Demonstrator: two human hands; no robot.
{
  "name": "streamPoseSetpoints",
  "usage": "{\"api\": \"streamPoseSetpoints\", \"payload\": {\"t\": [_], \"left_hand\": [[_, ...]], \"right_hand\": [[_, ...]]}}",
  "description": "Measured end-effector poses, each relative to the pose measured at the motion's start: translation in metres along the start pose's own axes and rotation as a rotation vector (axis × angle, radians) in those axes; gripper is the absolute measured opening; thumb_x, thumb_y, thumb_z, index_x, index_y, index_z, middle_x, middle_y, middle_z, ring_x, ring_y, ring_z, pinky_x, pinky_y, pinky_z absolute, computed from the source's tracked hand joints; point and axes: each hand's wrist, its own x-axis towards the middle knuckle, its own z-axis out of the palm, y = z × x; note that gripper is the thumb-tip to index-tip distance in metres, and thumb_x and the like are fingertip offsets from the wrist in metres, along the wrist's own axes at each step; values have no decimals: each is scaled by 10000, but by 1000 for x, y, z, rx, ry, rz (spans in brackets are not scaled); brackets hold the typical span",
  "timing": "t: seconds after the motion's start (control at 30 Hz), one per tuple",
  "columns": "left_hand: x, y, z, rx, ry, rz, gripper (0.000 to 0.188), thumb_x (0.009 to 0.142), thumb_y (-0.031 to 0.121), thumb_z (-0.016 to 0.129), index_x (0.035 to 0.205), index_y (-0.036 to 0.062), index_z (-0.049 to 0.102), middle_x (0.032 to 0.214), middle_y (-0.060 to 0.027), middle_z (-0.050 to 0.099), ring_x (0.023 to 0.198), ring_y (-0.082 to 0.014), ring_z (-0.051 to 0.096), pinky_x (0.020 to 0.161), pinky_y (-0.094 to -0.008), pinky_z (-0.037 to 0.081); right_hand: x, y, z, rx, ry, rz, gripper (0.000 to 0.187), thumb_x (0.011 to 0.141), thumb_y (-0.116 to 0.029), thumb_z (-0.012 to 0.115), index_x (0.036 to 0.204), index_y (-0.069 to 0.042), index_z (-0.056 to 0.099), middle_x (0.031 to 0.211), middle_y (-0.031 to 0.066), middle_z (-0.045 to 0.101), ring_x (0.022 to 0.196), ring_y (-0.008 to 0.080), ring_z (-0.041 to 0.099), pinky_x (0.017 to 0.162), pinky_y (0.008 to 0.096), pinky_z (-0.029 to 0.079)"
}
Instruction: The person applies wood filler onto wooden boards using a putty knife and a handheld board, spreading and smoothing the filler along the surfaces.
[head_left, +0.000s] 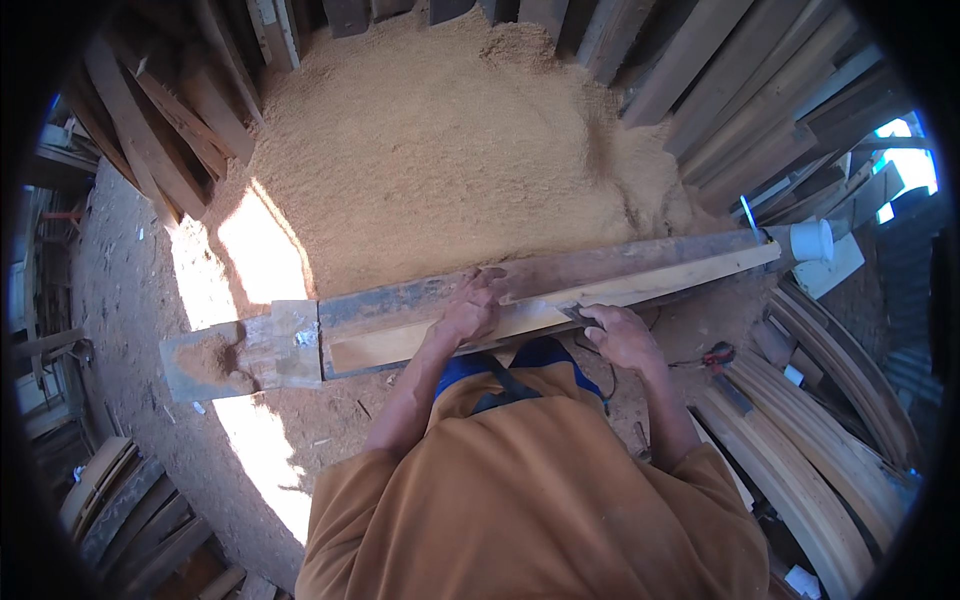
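Observation:
A long pale wooden plank (640, 288) lies across a wider dark board (400, 301) in front of me. My left hand (474, 307) rests over the plank with its fingers apart, reaching past the far edge. To its right, my right hand (622, 338) is closed round a small dark flat tool (574, 314) that looks like a scraper or putty knife. The tool's end meets the plank's top, beside a whitish patch (537, 313). What the patch is cannot be made out.
A broad heap of sawdust (430, 150) lies beyond the board. Timber (690, 60) leans around it. Curved wooden pieces (790, 460) are stacked at right, near red-and-black pliers or a similar tool (718, 354). A white tub (811, 241) stands by the board's right end.

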Motion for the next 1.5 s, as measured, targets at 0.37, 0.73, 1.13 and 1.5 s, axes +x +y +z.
{"api": "streamPoseSetpoints", "payload": {"t": [0.37,0.73,1.13,1.5], "left_hand": [[-4,-13,-28,-43,-277,-5,263,803,133,607,1057,95,662,1015,-163,700,1028,-392,631,917,-484,501],[-66,-24,-29,279,67,-485,264,913,218,627,1109,58,550,836,-165,684,872,-383,672,807,-489,517],[-80,-14,-59,297,-65,-261,876,804,352,751,1510,73,313,1198,-212,638,1109,-399,628,952,-523,504],[-105,12,-28,440,-147,-358,998,662,141,792,1548,53,340,1240,-228,632,1132,-353,628,949,-470,489]], "right_hand": [[-10,2,20,28,86,47,454,958,-257,599,1385,-103,579,1219,234,628,1137,392,605,989,475,480],[15,-50,62,-25,43,191,403,929,-207,619,1316,-96,621,1128,274,624,1024,464,646,897,534,522],[10,-10,-17,128,-57,-68,337,932,-192,656,1229,-34,670,1192,213,684,1126,375,639,976,436,493],[97,24,-45,55,-327,-414,325,884,-227,683,1136,-26,721,1104,198,719,1050,366,672,939,430,511]]}}
